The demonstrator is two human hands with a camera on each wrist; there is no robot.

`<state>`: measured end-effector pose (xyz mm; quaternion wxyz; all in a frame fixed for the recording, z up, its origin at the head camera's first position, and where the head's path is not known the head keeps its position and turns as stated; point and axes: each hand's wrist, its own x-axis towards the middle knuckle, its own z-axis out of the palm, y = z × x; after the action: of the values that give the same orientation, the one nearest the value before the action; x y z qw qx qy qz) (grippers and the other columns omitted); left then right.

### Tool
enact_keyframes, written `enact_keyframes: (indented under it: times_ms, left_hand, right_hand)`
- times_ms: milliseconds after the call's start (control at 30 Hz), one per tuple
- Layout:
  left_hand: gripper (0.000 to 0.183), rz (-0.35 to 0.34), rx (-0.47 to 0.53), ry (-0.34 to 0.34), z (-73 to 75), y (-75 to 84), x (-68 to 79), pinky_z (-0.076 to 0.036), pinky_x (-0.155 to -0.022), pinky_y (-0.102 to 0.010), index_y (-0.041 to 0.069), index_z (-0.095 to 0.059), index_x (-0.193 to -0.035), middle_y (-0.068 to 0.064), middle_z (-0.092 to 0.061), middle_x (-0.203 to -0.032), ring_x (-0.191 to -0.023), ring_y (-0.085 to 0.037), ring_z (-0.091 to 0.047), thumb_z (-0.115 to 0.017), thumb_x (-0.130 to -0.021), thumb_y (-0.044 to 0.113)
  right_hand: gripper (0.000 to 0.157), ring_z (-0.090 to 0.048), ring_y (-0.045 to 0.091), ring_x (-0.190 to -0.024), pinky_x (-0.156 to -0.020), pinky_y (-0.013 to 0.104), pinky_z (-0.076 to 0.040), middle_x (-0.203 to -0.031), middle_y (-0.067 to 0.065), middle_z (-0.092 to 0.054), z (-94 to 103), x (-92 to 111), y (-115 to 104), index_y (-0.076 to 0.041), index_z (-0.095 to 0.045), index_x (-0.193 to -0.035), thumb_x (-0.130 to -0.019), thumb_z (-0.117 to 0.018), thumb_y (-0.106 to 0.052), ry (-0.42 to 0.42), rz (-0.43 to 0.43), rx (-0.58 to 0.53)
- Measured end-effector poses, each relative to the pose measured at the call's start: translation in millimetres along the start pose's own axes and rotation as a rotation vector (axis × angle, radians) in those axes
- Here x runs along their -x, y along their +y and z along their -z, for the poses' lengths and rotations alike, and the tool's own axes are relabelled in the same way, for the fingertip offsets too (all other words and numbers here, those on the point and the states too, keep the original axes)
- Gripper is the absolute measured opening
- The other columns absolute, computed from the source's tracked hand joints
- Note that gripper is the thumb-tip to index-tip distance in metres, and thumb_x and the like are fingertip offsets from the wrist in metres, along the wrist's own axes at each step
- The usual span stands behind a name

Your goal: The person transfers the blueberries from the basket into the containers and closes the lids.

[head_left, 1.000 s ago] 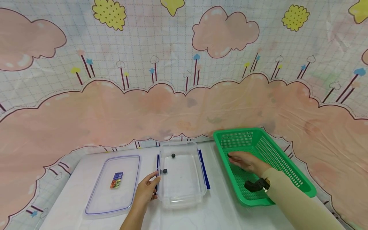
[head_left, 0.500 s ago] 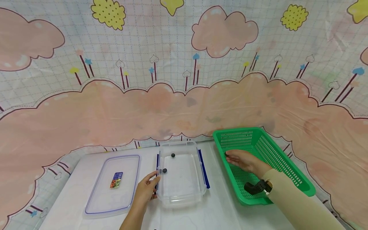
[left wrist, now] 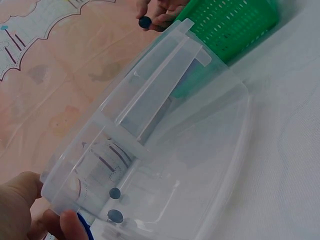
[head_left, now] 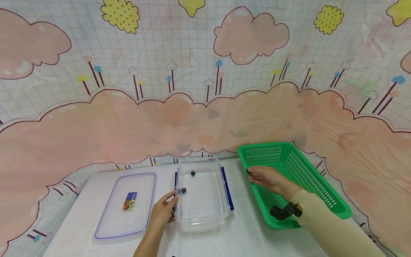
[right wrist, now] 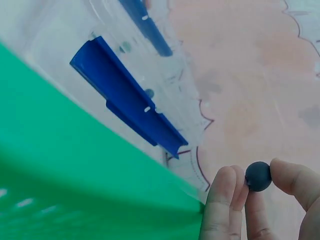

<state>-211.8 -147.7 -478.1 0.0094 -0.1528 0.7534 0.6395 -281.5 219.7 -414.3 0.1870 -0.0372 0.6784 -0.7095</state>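
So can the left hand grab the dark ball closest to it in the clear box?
Probably yes. The left hand holds the clear box right beside that dark ball, and it's open on top, with the lid lying on the table. The hand might need to let go first.

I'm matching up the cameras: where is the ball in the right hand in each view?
Head: the dark ball, right of centre, held by the right hand.
Left wrist: the ball, near the top edge.
Right wrist: the ball, lower right.
Shared landmark: the green basket.
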Motion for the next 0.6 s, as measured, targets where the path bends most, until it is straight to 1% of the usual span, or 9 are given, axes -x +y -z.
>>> enact_keyframes:
  times_ms: [100,200,300,467,533,600]
  left_hand:
    - [0.049,0.001,-0.002,0.001,-0.1,-0.3,0.3,-0.049,-0.048,-0.021,0.009,-0.055,-0.139,-0.001,-0.051,-0.08,-0.061,-0.01,-0.044,-0.064,-0.095,0.029]
    - [0.048,0.003,-0.002,0.006,-0.8,-1.4,-0.2,-0.049,-0.048,-0.021,0.009,-0.056,-0.138,-0.001,-0.05,-0.079,-0.06,-0.01,-0.043,-0.064,-0.095,0.028]
    - [0.047,0.008,-0.002,0.008,-1.5,-2.2,-0.5,-0.049,-0.049,-0.021,0.009,-0.056,-0.138,-0.001,-0.051,-0.081,-0.061,-0.01,-0.043,-0.064,-0.095,0.027]
    - [0.047,0.011,-0.003,0.01,-1.7,-2.0,0.3,-0.049,-0.05,-0.022,0.01,-0.057,-0.138,-0.002,-0.053,-0.084,-0.062,-0.011,-0.044,-0.064,-0.095,0.027]
    - [0.046,0.01,-0.005,0.01,-1.7,-2.1,0.6,-0.049,-0.05,-0.022,0.01,-0.057,-0.137,-0.003,-0.053,-0.084,-0.062,-0.011,-0.044,-0.064,-0.095,0.028]
    - [0.046,0.011,-0.007,0.007,-1.7,-2.0,1.0,-0.049,-0.05,-0.022,0.01,-0.057,-0.138,-0.003,-0.052,-0.084,-0.063,-0.011,-0.044,-0.063,-0.095,0.028]
  right_hand:
    - [0.043,-0.063,0.009,-0.095,-0.09,0.024,-0.054,-0.106,0.004,-0.06,-4.9,-1,0,0.013,-0.042,-0.134,-0.101,-0.052,-0.015,-0.003,0.011,0.033]
    - [0.046,-0.064,0.011,-0.096,-0.091,0.026,-0.054,-0.109,0.007,-0.06,-10.2,-3,0,0.013,-0.042,-0.134,-0.101,-0.052,-0.016,-0.007,0.013,0.054]
    - [0.045,-0.065,0.013,-0.097,-0.091,0.027,-0.054,-0.112,0.011,-0.06,-15.7,-7,0,0.013,-0.042,-0.134,-0.101,-0.053,-0.016,-0.007,0.006,0.045]
    - [0.048,-0.065,0.014,-0.098,-0.092,0.027,-0.054,-0.114,0.012,-0.06,-25.6,-14,0,0.014,-0.042,-0.135,-0.1,-0.054,-0.016,-0.013,-0.01,0.011]
    - [0.049,-0.065,0.014,-0.098,-0.093,0.028,-0.054,-0.117,0.015,-0.059,-29.9,-17,0,0.015,-0.04,-0.136,-0.099,-0.054,-0.015,-0.017,-0.015,-0.003]
    - [0.051,-0.065,0.014,-0.098,-0.093,0.028,-0.054,-0.125,0.02,-0.057,-34.1,-20,1,0.015,-0.039,-0.138,-0.099,-0.054,-0.015,-0.015,-0.024,-0.014]
